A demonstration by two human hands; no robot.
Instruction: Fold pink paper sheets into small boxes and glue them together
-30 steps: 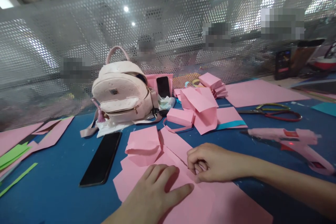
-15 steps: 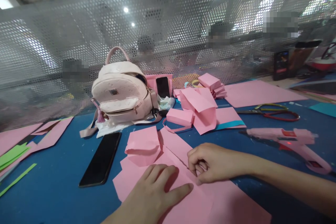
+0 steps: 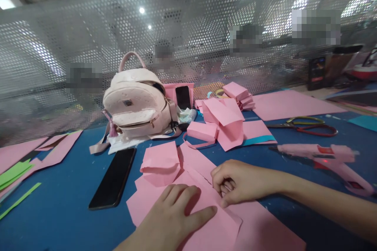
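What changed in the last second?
The pink sheet's flap under the right hand has folded over further, its corner now standing out. The right hand barely shifted, pinching the crease. The left hand stays flat on the sheet; phone and glue gun unmoved.

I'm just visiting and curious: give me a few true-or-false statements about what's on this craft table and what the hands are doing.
1. The left hand lies flat on the pink paper. True.
2. The right hand holds the scissors. False: it pinches the pink paper; the scissors lie apart on the table.
3. A black phone lies on the blue table left of the paper. True.
4. The backpack is green. False: it is pale pink.
5. A pink glue gun lies to the right. True.
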